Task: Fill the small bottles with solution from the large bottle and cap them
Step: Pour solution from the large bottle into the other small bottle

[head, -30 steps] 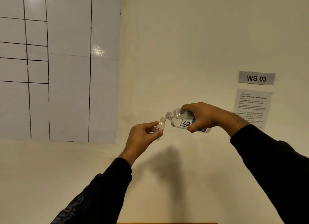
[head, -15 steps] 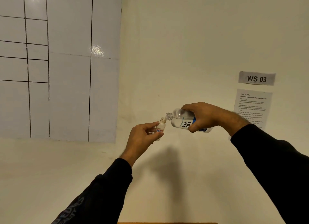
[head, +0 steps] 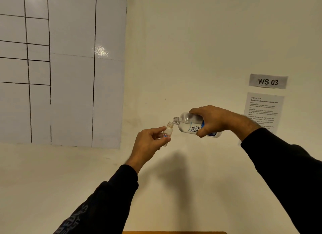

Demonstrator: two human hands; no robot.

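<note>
Seen from the head camera, both arms are reaching forward and up in front of a cream wall [head: 191, 42], each in a black sleeve [head: 111, 199]. The left hand [head: 148, 146] is angling up from the lower middle, its thumb and fingers pinching the small bottle [head: 168, 131] upright, with the uncapped mouth at the top. The right hand [head: 211, 120] is coming in from the right with the wrist bent, its fingers and thumb wrapping around the large renu solution bottle [head: 190, 124]. That bottle is lying tipped almost on its side, its open neck pointing left and sitting just above the small bottle's mouth. Clear liquid is pooling along its lower side. Behind the hands, a lined whiteboard sheet [head: 69, 68] is hanging at left, and a "WS 03" sign [head: 268, 81] is sitting above a printed instruction sheet [head: 264, 108] at right.
</note>
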